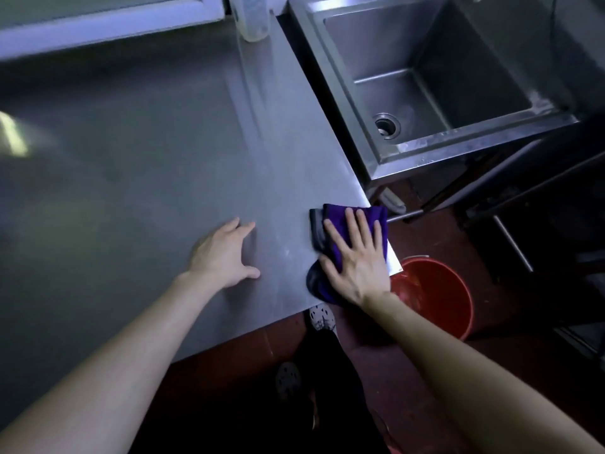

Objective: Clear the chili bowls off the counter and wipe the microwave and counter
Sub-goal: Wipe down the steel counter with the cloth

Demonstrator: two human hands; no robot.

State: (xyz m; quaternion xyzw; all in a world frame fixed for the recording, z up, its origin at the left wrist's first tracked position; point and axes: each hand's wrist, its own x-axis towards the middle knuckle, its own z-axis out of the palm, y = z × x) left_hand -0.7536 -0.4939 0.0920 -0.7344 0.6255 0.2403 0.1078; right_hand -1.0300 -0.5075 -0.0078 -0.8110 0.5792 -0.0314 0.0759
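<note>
Under the straight, spread fingers of the right hand (357, 260), one purple cloth (337, 221) lies pressed flat on the near right corner of the one steel counter (131, 158). The cloth's far edge shows just beyond the fingertips, and a fold bulges out beside the thumb. The left hand (222, 253) rests on bare counter to the left of the cloth and apart from it, fingers spread and loosely bent, holding nothing. Beyond the right fingertips, past the counter's edge, stands one steel sink (465, 139) with one drain (387, 125). Beside the right little finger and lower down, one red bucket (438, 296) sits on the dark red floor (435, 237). Far beyond the left fingertips, at the counter's back edge, stands one clear bottle (252, 21), blurred
</note>
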